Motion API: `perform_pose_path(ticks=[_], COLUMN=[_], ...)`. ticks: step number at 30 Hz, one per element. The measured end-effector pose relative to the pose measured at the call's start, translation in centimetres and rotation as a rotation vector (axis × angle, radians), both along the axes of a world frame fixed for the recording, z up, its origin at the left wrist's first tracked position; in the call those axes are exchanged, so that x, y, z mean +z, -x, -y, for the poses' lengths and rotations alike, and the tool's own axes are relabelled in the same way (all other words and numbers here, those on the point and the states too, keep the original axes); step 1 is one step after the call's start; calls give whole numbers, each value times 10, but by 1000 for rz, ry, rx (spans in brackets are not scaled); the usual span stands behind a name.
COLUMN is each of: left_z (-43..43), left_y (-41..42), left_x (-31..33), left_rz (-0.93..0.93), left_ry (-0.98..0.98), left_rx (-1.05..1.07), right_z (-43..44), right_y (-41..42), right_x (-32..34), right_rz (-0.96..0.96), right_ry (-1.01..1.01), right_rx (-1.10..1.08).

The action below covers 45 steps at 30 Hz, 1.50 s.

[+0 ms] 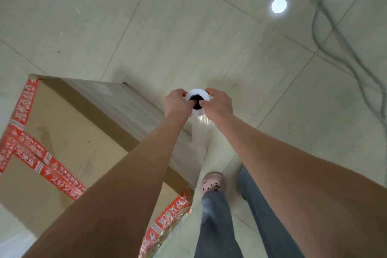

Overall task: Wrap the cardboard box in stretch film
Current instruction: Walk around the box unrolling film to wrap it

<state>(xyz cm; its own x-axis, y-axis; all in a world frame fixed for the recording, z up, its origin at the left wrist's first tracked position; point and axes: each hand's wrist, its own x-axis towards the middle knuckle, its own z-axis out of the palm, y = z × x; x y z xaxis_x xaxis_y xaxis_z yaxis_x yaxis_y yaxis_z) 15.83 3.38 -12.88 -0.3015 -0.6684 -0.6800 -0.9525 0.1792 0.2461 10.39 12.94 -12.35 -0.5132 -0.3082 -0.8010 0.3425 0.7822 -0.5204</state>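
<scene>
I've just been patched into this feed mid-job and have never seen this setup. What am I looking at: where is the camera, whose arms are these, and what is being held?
There is no machine here: a person works with bare hands. The single picture comes from a wide-angle camera on their head, looking down, so straight lines bend. The left hand and right hand both grip the top of an upright roll of stretch film, thumbs at its dark core. A sheet of film runs from the roll toward the cardboard box, which stands on the tiled floor to the person's left and carries red printed tape. Film seems to cover the box's side nearest the roll. Below are the person's legs and a pink shoe; a grey cable lies on the floor at right.
</scene>
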Motion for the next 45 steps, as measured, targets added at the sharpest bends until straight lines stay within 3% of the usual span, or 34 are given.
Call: perform_pose_path(ticks=[11, 20, 24, 26, 30, 33, 39, 43, 45], left_z=[-5, 41, 57, 68, 88, 98, 110, 120, 131], left_y=[7, 4, -4, -2, 12, 16, 11, 5, 2], left_x=[0, 3, 0, 0, 2, -1, 0, -1, -1], left_rz=[7, 84, 124, 146, 82, 91, 62, -11, -11], left_ry=[-77, -11, -62, -56, 114, 135, 49, -13, -51], left_rx=[40, 134, 181, 70, -411, -517, -52, 319, 394], right_z=[3, 62, 79, 86, 101, 102, 111, 141, 157], right_y=[13, 34, 29, 27, 27, 29, 30, 28, 29], right_x=[6, 16, 6, 3, 0, -2, -2, -6, -6], right_rz=[-20, -110, -121, -100, -73, -17, 101, 6, -20], right_ry=[-51, -40, -50, -69, -63, -27, -50, 30, 44], right_rx=[108, 286, 240, 234, 275, 232, 207, 123, 150])
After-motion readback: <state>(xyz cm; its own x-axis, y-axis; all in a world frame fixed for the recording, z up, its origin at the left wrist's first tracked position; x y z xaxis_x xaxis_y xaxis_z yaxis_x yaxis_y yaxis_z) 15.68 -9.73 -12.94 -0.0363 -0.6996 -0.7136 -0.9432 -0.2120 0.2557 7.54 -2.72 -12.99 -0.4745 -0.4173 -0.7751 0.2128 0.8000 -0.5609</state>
